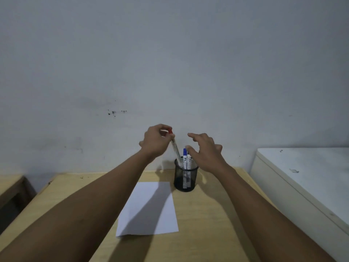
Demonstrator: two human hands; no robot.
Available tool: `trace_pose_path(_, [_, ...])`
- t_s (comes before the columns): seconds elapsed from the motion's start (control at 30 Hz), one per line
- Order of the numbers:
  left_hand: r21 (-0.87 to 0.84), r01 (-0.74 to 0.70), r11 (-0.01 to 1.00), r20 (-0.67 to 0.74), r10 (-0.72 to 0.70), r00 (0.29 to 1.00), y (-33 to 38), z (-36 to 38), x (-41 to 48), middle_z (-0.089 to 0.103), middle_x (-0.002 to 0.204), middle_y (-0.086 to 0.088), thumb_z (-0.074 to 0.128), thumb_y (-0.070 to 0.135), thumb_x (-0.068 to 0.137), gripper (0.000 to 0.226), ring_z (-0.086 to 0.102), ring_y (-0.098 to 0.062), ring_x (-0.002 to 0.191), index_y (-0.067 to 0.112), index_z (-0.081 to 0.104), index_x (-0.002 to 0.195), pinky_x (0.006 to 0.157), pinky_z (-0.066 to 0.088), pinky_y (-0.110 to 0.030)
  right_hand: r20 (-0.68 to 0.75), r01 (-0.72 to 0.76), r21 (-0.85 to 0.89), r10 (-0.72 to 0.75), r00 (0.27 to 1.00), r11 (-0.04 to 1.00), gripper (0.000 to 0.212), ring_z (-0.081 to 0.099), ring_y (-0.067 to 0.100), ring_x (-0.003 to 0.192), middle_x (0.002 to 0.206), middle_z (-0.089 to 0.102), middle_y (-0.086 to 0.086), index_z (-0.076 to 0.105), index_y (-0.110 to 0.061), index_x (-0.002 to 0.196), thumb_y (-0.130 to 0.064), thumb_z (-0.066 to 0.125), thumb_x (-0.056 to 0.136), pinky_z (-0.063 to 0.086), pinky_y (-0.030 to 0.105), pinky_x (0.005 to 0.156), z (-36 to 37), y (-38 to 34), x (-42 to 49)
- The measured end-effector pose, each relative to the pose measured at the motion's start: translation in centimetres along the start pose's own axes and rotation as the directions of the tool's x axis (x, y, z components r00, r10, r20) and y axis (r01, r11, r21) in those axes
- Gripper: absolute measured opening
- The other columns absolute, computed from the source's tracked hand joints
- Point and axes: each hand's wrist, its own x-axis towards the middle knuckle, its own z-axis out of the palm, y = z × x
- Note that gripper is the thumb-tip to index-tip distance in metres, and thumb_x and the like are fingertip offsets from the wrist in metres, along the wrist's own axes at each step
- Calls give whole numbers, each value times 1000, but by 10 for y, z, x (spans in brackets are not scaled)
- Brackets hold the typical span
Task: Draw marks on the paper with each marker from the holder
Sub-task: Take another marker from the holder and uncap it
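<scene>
A black mesh holder [186, 178] stands on the wooden desk just behind the right corner of a blank white paper [149, 208]. My left hand [155, 140] grips the red-capped marker [175, 148] by its top; the marker is tilted and its lower end is still inside the holder. A blue-capped marker [184, 157] and another marker beside it stand upright in the holder. My right hand [205, 152] hovers with fingers spread just above and to the right of the holder, holding nothing.
The wooden desk [207, 214] ends at a grey wall right behind the holder. A white cabinet [306, 176] stands close on the right. On the left sits a lower wooden piece of furniture [11, 188].
</scene>
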Motion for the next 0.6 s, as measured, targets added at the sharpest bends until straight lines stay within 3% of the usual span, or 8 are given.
trace_pose_path(0.07, [-91, -4, 996, -37, 0, 999, 9, -25, -6, 76, 83, 14, 74, 47, 67, 15, 72, -12, 92, 46, 71, 81, 94, 53, -53, 66, 8, 40, -10, 998, 999, 51, 49, 15, 127, 135, 56, -7, 49, -38, 145, -53, 54, 97, 23, 42, 101, -3, -21, -3])
trace_pose_path(0.13, [-182, -10, 983, -72, -3, 997, 23, -48, -19, 76, 85, 7, 79, 38, 73, 17, 72, -15, 89, 34, 74, 89, 82, 57, -41, 133, -37, 204, 10, 991, 978, 52, 57, 11, 116, 124, 64, -11, 55, -38, 139, -59, 61, 92, 32, 42, 103, -5, -44, -7])
trace_pose_path(0.23, [-284, -13, 959, -102, -17, 995, 38, -76, -35, 73, 87, -3, 77, 21, 85, 17, 60, -15, 72, 15, 73, 100, 63, 46, -29, 193, -130, 557, 25, 981, 821, 31, 68, 11, 96, 98, 75, -5, 69, -24, 116, -41, 73, 90, 50, 35, 96, -7, -74, -18])
trace_pose_path(0.33, [-345, 17, 939, -139, -69, 988, 44, -99, -49, 72, 91, -5, 76, 22, 86, 20, 59, -15, 76, 10, 72, 102, 65, 44, -26, 146, -152, 762, 61, 987, 630, 18, 68, 5, 78, 88, 77, 1, 73, -11, 105, -23, 75, 92, 48, 24, 77, -14, -95, -29])
trace_pose_path(0.4, [-399, 45, 916, -126, -104, 987, 44, -110, -59, 72, 88, -4, 77, 25, 86, 23, 60, -18, 82, 9, 72, 101, 69, 46, -25, 167, -207, 869, 127, 978, 450, 15, 69, 6, 80, 90, 77, 0, 72, -15, 102, -25, 75, 91, 43, 25, 73, -21, -104, -33])
trace_pose_path(0.5, [-360, 64, 931, -73, -96, 993, 44, -118, -77, 69, 85, -1, 78, 33, 85, 25, 56, -17, 76, 11, 74, 96, 59, 40, -23, 250, -279, 938, 159, 955, 205, 9, 67, 12, 94, 87, 74, -8, 73, -24, 91, -31, 76, 89, 39, 37, 85, -32, -115, -36])
trace_pose_path(0.53, [-330, 65, 942, -44, -84, 995, 44, -119, -82, 69, 86, -1, 78, 34, 84, 26, 55, -15, 75, 10, 74, 95, 57, 38, -23, 258, -282, 945, 151, 954, 168, 7, 66, 13, 96, 85, 73, -9, 73, -24, 88, -31, 76, 89, 38, 39, 87, -34, -120, -37])
trace_pose_path(0.6, [-309, 42, 950, 1, -44, 999, 44, -117, -88, 69, 86, -3, 81, 30, 82, 29, 55, -15, 74, 5, 75, 95, 60, 42, -24, 264, -285, 939, 125, 956, 195, 8, 66, 14, 96, 84, 71, -9, 73, -26, 84, -32, 76, 89, 38, 39, 86, -37, -131, -38])
